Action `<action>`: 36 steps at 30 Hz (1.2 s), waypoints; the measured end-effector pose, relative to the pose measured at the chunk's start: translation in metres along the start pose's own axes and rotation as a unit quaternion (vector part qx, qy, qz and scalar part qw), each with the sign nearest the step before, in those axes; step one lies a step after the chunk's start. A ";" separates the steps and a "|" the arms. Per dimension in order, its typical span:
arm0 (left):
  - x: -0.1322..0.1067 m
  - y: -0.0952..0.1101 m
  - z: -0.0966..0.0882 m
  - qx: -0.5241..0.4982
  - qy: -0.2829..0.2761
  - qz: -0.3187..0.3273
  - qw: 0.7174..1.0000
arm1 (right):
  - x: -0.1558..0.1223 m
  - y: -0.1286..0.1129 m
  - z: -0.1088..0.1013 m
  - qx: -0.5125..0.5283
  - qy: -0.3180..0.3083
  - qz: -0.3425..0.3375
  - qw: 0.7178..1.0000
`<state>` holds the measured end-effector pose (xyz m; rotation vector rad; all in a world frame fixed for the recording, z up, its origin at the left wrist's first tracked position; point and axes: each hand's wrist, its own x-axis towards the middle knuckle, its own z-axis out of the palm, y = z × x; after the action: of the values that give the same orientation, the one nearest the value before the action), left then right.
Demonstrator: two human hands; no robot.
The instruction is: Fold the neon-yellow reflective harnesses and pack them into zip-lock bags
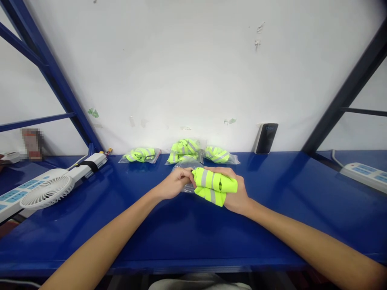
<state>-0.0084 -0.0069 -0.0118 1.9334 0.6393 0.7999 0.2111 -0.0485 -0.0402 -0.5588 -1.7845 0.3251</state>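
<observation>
My right hand (236,197) is closed around a rolled neon-yellow band with grey reflective stripes (213,185), held just above the blue shelf (181,229). My left hand (175,183) pinches the mouth of a clear plastic bag (187,165) at the roll's left end. The bag lies mostly behind my hands and is hard to make out. Behind them, by the wall, lie three clear bags each filled with a yellow band: one on the left (140,154), one in the middle (184,150), one on the right (219,155).
A white desk fan (46,192) and a white power strip (18,193) lie at the left. A dark phone-like device (266,138) leans on the wall. Another power strip (364,174) sits at the right. Blue rack struts (344,96) rise on both sides.
</observation>
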 end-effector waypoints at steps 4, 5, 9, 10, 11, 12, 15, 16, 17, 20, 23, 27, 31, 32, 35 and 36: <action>0.002 0.002 0.001 -0.126 0.100 -0.035 0.986 | 0.003 0.002 -0.006 -0.036 -0.029 -0.060 0.997; 0.003 0.002 0.002 -0.140 0.117 -0.042 0.982 | 0.004 0.002 -0.007 -0.041 -0.054 -0.082 0.994; 0.003 0.002 0.004 -0.112 0.125 -0.030 0.985 | 0.005 0.001 -0.005 -0.070 -0.152 -0.144 0.975; 0.003 0.001 0.004 -0.081 0.121 -0.016 0.989 | 0.005 0.001 -0.004 -0.079 -0.154 -0.141 0.975; 0.002 0.001 0.003 -0.040 0.119 0.001 0.992 | 0.005 0.001 -0.003 -0.088 -0.147 -0.132 0.976; 0.001 0.001 0.003 0.008 0.120 0.020 0.993 | 0.005 0.002 -0.001 -0.096 -0.138 -0.122 0.978; -0.002 0.002 0.001 0.158 0.132 0.067 0.976 | 0.005 0.003 0.000 -0.115 -0.124 -0.096 0.981; -0.003 0.003 0.001 0.203 0.132 0.079 0.967 | 0.006 0.004 0.000 -0.121 -0.127 -0.090 0.980; -0.004 0.004 0.001 0.244 0.132 0.093 0.956 | 0.006 0.004 -0.001 -0.127 -0.134 -0.081 0.979; -0.007 0.007 0.004 0.346 0.124 0.146 0.918 | 0.008 0.003 -0.002 -0.149 -0.166 -0.035 0.974; -0.009 0.009 0.013 0.405 0.107 0.201 0.886 | 0.010 0.006 -0.004 -0.185 -0.188 0.029 0.964; -0.009 0.007 0.024 0.409 0.116 0.219 0.878 | 0.014 0.014 -0.013 -0.216 -0.153 0.075 0.961; -0.009 0.002 0.018 0.455 0.148 0.187 0.858 | 0.017 0.012 -0.020 -0.198 -0.110 0.085 0.970; -0.009 0.001 0.015 0.472 0.138 0.193 0.849 | 0.017 0.010 -0.020 -0.192 -0.104 0.090 0.972; -0.010 -0.001 0.007 0.523 0.092 0.224 0.817 | 0.019 0.006 -0.019 -0.171 -0.089 0.105 0.976; -0.010 -0.001 0.006 0.542 0.084 0.224 0.806 | 0.019 0.005 -0.018 -0.166 -0.086 0.109 0.976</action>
<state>-0.0103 -0.0168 -0.0175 3.1756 0.8635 1.0103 0.2255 -0.0354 -0.0219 -0.9938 -1.9625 0.2289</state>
